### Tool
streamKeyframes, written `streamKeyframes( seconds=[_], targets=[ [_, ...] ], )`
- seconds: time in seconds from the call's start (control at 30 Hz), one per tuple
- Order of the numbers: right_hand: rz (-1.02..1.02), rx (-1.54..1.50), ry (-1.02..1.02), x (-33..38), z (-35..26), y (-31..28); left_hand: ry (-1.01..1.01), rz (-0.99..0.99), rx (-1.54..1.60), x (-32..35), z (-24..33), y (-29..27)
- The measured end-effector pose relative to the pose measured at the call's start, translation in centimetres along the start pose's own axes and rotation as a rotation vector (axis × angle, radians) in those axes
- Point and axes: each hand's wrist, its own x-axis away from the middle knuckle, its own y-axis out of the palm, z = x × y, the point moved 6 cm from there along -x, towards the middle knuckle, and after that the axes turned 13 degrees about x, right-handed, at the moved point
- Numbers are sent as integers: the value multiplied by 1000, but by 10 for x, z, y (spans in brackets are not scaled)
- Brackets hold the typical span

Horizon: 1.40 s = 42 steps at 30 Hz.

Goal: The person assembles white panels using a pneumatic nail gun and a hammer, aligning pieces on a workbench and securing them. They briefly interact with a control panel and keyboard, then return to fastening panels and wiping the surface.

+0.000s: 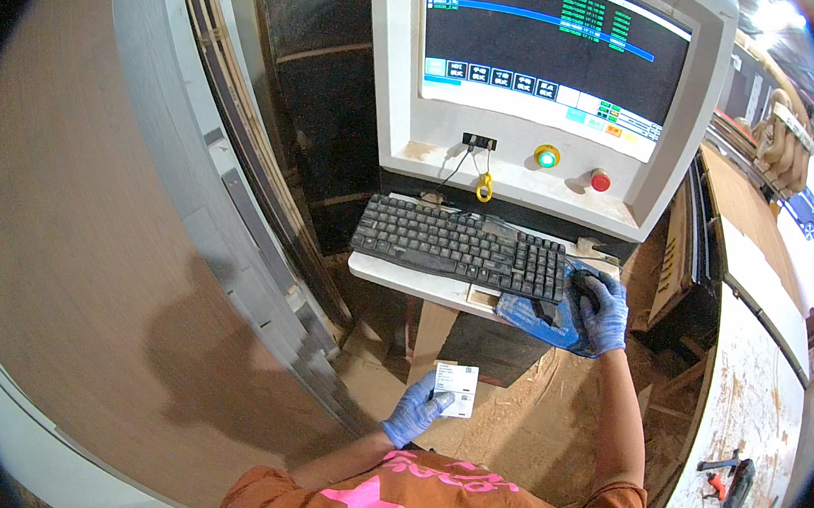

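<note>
My left hand (416, 414), in a blue glove, pinches a small white printed label (456, 388) in front of my body, its thumb across the label's face. My gloved right hand (603, 314) rests over a black computer mouse (582, 283) on a blue mouse pad (538, 318). Beside the mouse, a dusty black keyboard (462, 244) lies on a white shelf (390, 274). Above it stands a machine console with a lit screen (554, 48) showing a list with one row highlighted in blue.
Below the screen sit a lit green button (547, 157), a red button (600, 181) and a yellow-tagged plug (484, 187). A large brown board (90, 184) stands at the left. On the white surface (737, 384) at the right lies a black tool (737, 491). Sawdust covers the floor.
</note>
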Motion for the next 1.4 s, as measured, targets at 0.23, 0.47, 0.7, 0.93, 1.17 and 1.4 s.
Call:
streamKeyframes(
  seconds=[0.23, 0.47, 0.7, 0.93, 1.17, 1.4],
  targets=[
    [32, -13, 7, 1, 0, 0, -11, 8, -37, 3, 6, 2],
    [19, 46, -3, -1, -8, -7, 28, 10, -50, 5, 17, 4],
    [36, 145, 45, -1, -6, -10, 16, 37, -20, 6, 13, 3],
    [48, 128, 64, 0, 1, -7, -31, 36, -3, 8, 17, 6],
    [31, 114, 105, 2, 5, -5, 9, 43, -72, 7, 20, 8],
    [36, 114, 79, -1, -3, -8, -40, 24, -36, 8, 23, 10]
  ],
)
